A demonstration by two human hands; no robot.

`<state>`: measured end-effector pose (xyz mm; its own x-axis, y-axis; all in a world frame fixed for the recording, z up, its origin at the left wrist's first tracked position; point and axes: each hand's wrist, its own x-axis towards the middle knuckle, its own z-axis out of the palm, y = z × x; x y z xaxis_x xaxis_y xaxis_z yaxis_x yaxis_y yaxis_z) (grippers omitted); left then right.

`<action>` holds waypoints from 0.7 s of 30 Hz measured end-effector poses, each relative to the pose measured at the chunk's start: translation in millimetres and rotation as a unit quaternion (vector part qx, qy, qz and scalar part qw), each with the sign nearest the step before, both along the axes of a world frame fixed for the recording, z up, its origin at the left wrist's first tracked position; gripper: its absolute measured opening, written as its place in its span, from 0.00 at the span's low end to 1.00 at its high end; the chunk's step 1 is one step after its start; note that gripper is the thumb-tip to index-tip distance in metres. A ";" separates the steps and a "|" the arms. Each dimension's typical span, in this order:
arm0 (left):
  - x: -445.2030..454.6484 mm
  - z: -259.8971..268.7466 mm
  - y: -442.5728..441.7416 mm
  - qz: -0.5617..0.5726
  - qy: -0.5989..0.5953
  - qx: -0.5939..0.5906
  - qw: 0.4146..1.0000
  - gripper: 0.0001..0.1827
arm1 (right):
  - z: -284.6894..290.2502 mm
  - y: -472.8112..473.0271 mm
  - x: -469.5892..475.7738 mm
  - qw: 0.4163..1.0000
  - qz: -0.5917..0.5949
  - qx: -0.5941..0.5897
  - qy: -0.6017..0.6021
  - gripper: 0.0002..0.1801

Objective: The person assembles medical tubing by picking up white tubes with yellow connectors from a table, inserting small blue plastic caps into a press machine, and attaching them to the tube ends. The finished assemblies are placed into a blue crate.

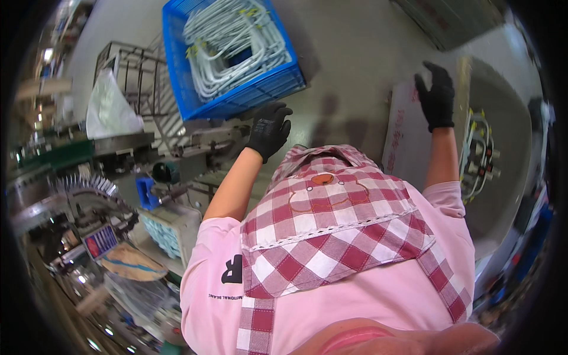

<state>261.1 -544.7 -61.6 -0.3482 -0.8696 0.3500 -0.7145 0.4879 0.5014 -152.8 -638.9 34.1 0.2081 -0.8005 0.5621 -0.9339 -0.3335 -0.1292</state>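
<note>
My left hand (270, 132), in a black work glove, is just below the near edge of a blue plastic crate (262, 91). Its fingers are loosely curled, with nothing visible between them. Inside the crate lies a stack of bent white tubes (213, 26) with yellow bits on them. My right hand (437, 95), gloved the same way, hovers over or beside a pale carton (406, 128) bearing red writing. Its thumb and fingers are apart, and it appears to hold nothing. To its right, bent tubes with yellow ends (478, 153) rest on a grey tabletop (510, 133).
Left of me are a dark metal rack (137, 60), a white plastic bag (111, 108) and machinery (168, 173). A bin with pale blue pieces (188, 222) stands near my left elbow. A large grey box (448, 20) sits at the far right.
</note>
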 end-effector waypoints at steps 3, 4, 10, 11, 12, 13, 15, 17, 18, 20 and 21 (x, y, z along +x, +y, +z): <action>30.9 -11.9 -0.7 0.052 0.002 0.029 0.998 0.15 | -18.9 -47.4 68.4 0.992 0.093 0.087 -0.012 0.19; 40.2 -16.3 0.1 0.072 -0.005 0.045 0.996 0.15 | -28.2 -61.4 88.4 0.983 0.131 0.124 -0.030 0.18; 80.8 -62.3 18.9 0.208 0.009 0.120 0.971 0.15 | -112.7 -158.1 207.1 0.910 0.299 0.286 -0.022 0.16; 86.7 -67.6 24.5 0.245 0.020 0.130 0.961 0.15 | -133.5 -178.6 229.9 0.893 0.332 0.303 -0.016 0.16; 93.3 -69.7 32.4 0.266 0.012 0.193 0.944 0.15 | -156.1 -198.3 252.7 0.884 0.340 0.321 0.027 0.18; 97.5 -68.9 41.4 0.296 0.012 0.229 0.927 0.15 | -179.9 -215.9 275.0 0.869 0.337 0.360 0.053 0.18; 99.3 -63.2 52.5 0.355 0.010 0.299 0.886 0.14 | -228.1 -254.4 325.1 0.837 0.355 0.408 0.084 0.20; 93.8 -53.5 58.7 0.426 -0.004 0.362 0.829 0.14 | -275.9 -281.3 369.7 0.797 0.363 0.467 0.124 0.22; 87.1 -49.6 58.8 0.444 -0.014 0.368 0.817 0.14 | -299.9 -289.5 388.4 0.781 0.368 0.488 0.129 0.23; 70.3 -48.0 53.7 0.474 -0.006 0.391 0.789 0.15 | -344.7 -300.3 419.3 0.755 0.352 0.537 0.133 0.27; 60.4 -50.5 49.6 0.486 0.009 0.394 0.780 0.15 | -365.1 -303.6 431.1 0.753 0.351 0.540 0.139 0.27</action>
<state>321.5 -495.1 -112.1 0.6089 -0.6673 -0.4288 -0.5446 -0.7448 0.3856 278.3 -942.5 -331.0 0.7822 -0.3978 -0.4795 -0.6174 -0.5979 -0.5112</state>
